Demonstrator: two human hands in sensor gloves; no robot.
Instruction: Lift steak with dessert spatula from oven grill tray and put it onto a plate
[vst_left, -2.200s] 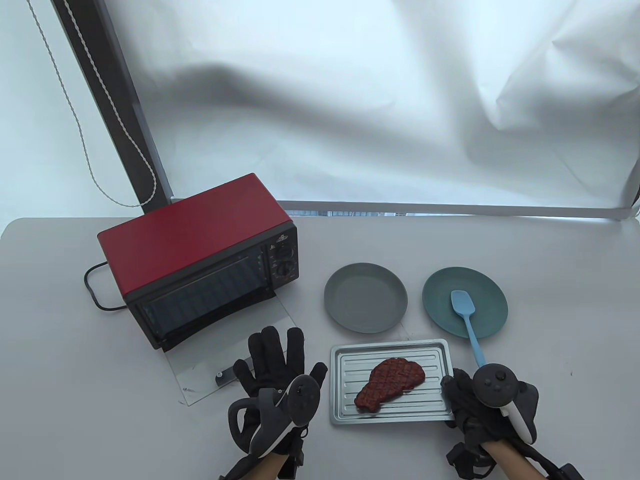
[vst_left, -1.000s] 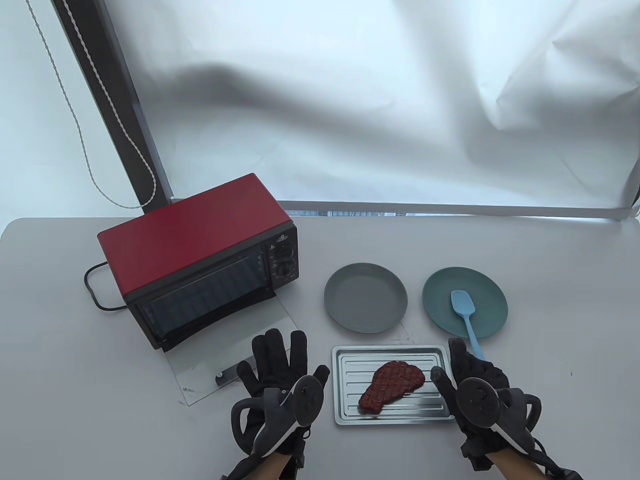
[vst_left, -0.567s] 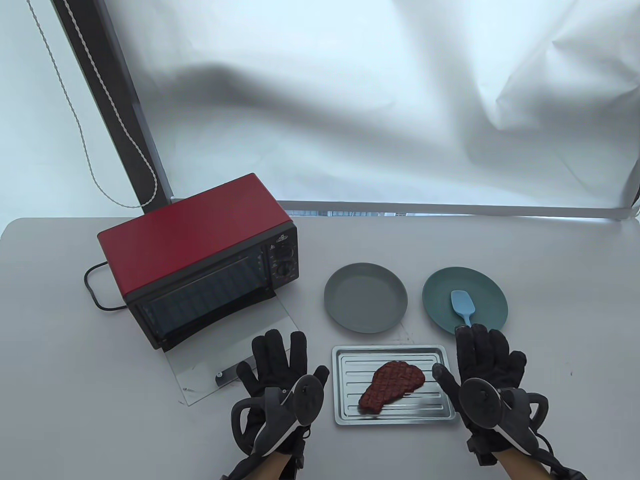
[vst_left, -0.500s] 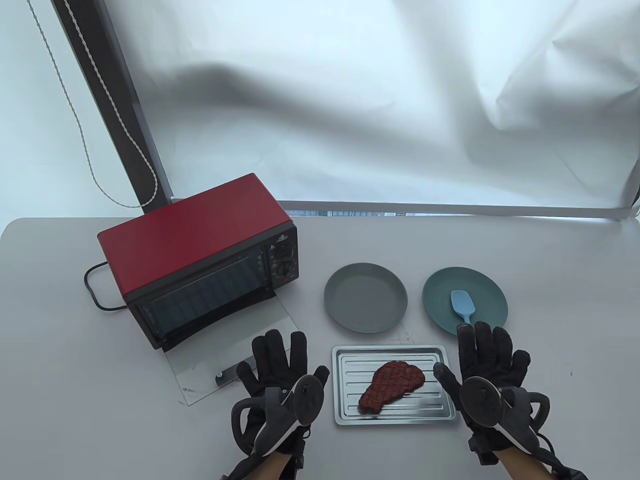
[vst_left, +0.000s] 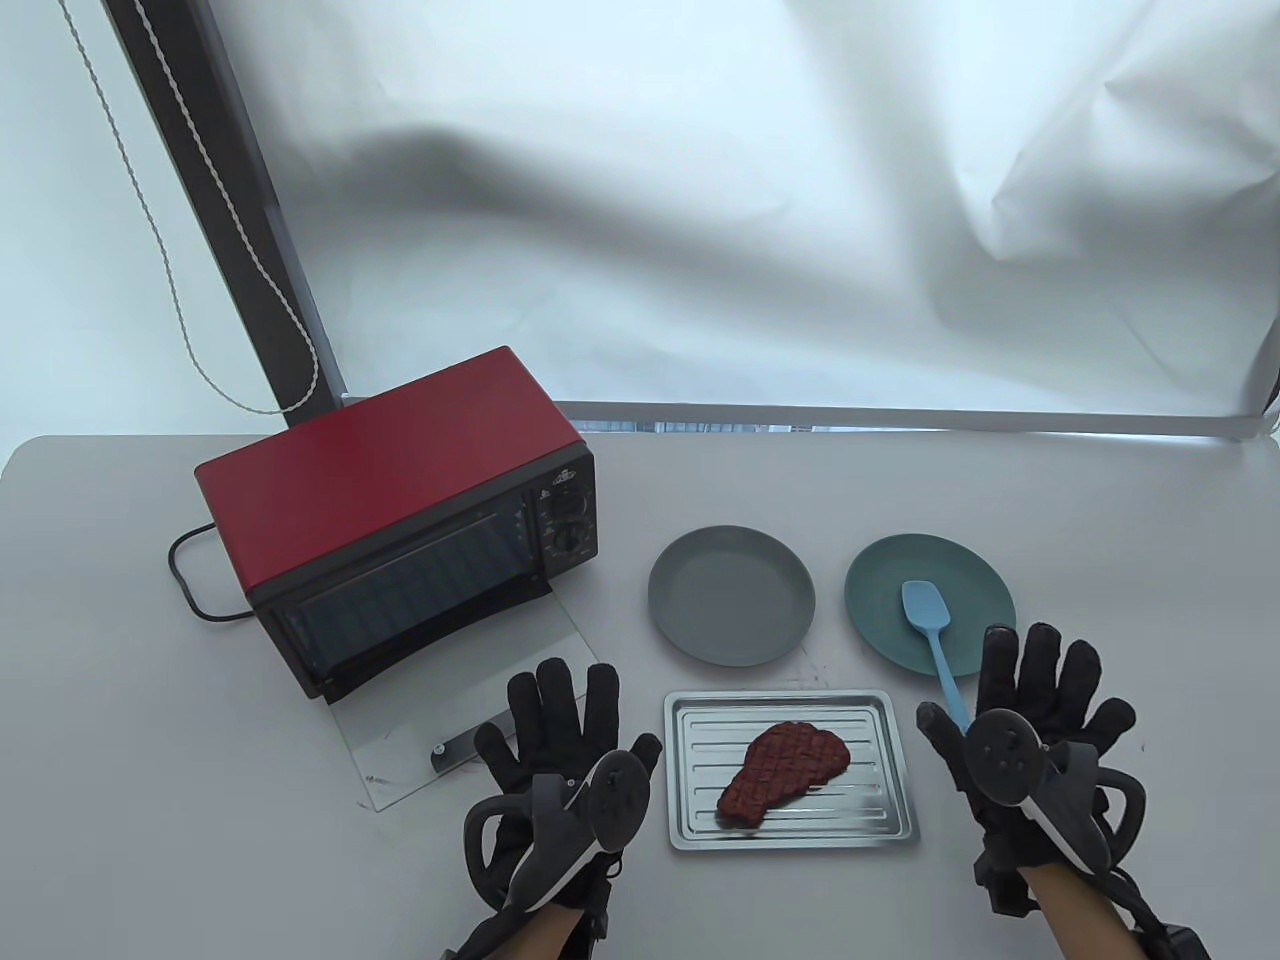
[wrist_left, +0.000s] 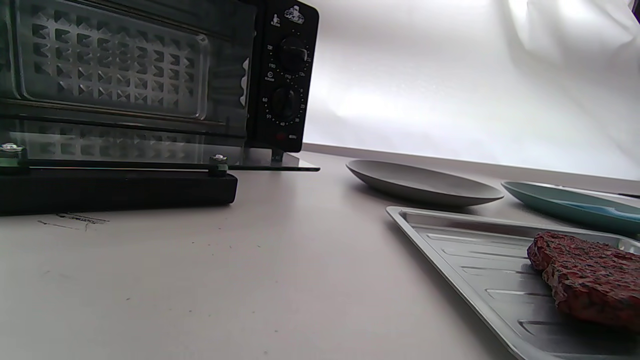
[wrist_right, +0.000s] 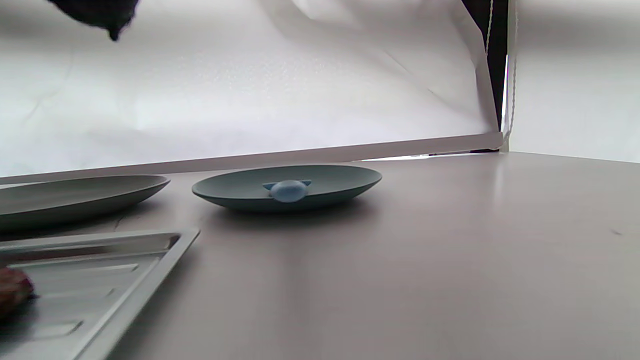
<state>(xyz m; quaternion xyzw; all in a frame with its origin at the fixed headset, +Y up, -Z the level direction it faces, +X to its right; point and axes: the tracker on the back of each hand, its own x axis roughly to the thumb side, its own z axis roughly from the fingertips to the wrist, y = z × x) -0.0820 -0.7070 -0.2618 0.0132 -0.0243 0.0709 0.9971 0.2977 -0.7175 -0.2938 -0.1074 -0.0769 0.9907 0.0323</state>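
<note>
From above I see my left hand (vst_left: 560, 745) spread flat and holding nothing beside the oven (vst_left: 400, 520), the steak (vst_left: 783, 773) on the grill tray (vst_left: 880, 830), and my right hand (vst_left: 1030, 720) splayed, empty, by the spatula (vst_left: 935, 640) on the teal plate (vst_left: 975, 580), while only the left wrist view shows the oven's dials (wrist_left: 289, 75).

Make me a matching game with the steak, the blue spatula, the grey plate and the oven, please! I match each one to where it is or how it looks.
Things:
1. steak
2. blue spatula
3. grey plate
4. oven

Places or states:
A. nothing on it
B. red on top, door open
C. on the metal tray
D. head resting on the teal plate

Pairs: 1-C, 2-D, 3-A, 4-B
</note>
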